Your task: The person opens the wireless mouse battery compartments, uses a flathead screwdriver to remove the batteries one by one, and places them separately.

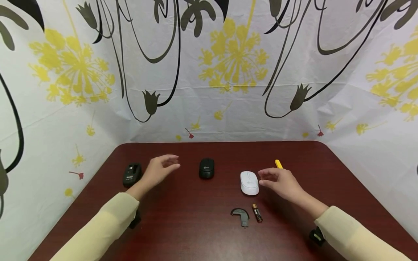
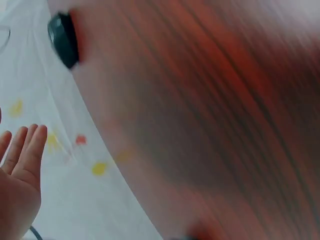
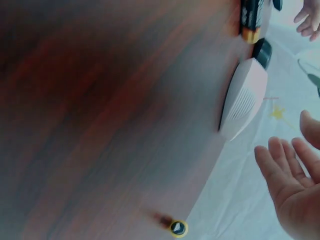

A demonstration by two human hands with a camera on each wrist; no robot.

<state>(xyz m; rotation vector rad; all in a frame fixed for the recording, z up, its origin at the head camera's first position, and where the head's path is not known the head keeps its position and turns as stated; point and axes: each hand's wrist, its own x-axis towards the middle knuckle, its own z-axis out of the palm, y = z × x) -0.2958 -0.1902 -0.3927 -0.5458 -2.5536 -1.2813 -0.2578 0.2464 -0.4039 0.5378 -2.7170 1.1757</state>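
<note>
White mouse (image 1: 249,183) on the desk (image 1: 183,224), just beside the loosely spread right hand (image 1: 279,182)
A battery (image 1: 257,212) lies nearer the camera; leftward, beyond the black mouse (image 1: 207,168), is the left hand (image 1: 160,168), fingers loosely spread too.

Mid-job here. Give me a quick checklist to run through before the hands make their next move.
1. Hands empty: ok. The left hand and right hand hold nothing.
2. White mouse top side up on the table: ok.
3. Right hand lined up with the white mouse: ok. It is just beside it, not gripping.
4. Battery visible: ok. It lies next to the grey curved piece.
5. Space beyond the right hand clear: not ok. A yellow stick shows there.
6. Battery inside the white mouse: cannot tell. Its underside is hidden.
</note>
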